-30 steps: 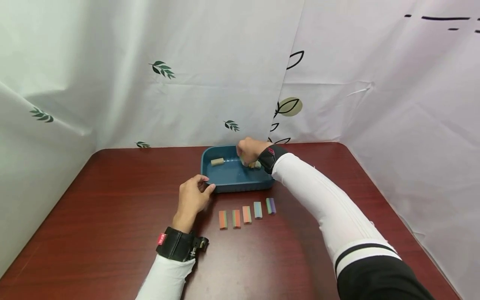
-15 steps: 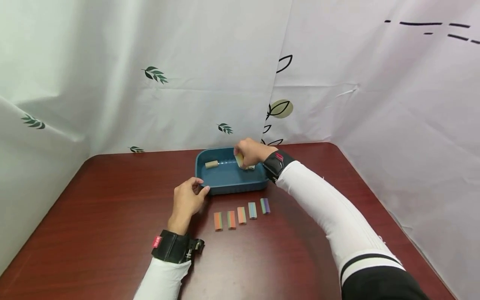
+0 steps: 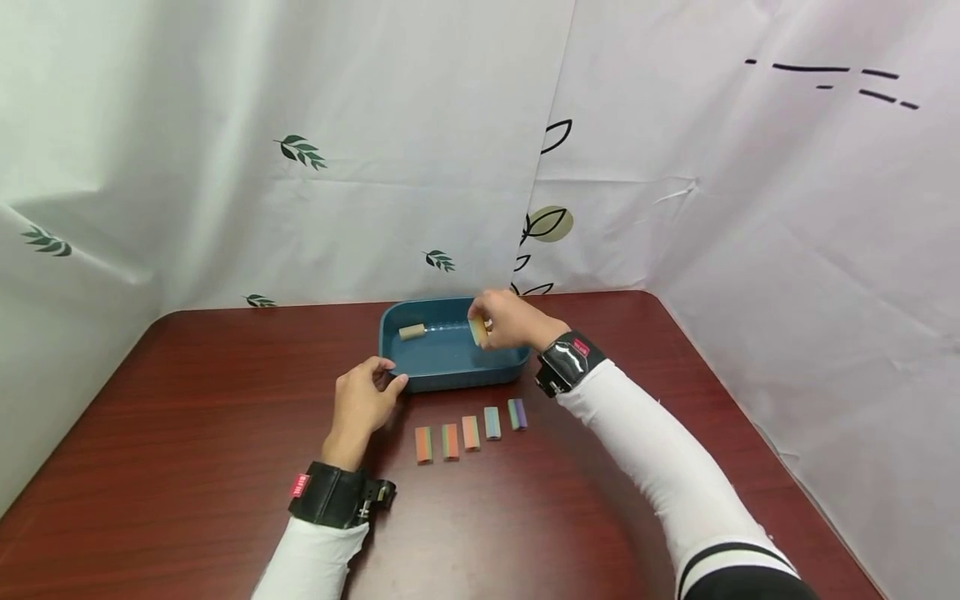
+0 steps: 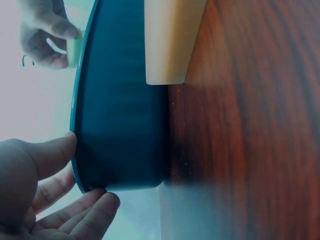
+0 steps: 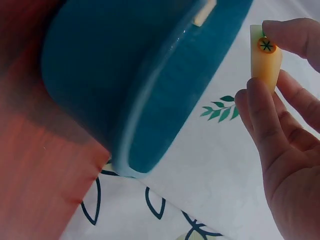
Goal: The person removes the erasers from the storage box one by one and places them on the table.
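Above the teal tray (image 3: 420,379), at its right end, the right hand (image 3: 510,321) pinches a small pale-yellow block (image 3: 477,328) between thumb and fingertips, lifted clear of the tray floor. I read this as the pick-out step: block in hand, not yet set down anywhere.

Left hand (image 3: 363,400) sits at the tray's near-left corner; from the left wrist view, thumb on the rim, fingers relaxed under the wall (image 4: 120,125). Touching and steadying, not curled round it.

Below the grip, near side of the tray, five coloured blocks (image 3: 469,432) lie in a slanted row on the dark red table (image 3: 187,433). One tan cylinder (image 3: 411,332) lies in the tray, left of the grip.

Next move, as I judge it: carry the block toward me over the near rim without clipping it.

The block, from the right wrist view (image 5: 266,52): slim, pale yellow, with a small orange-slice mark on one face, partly hidden by the thumb.
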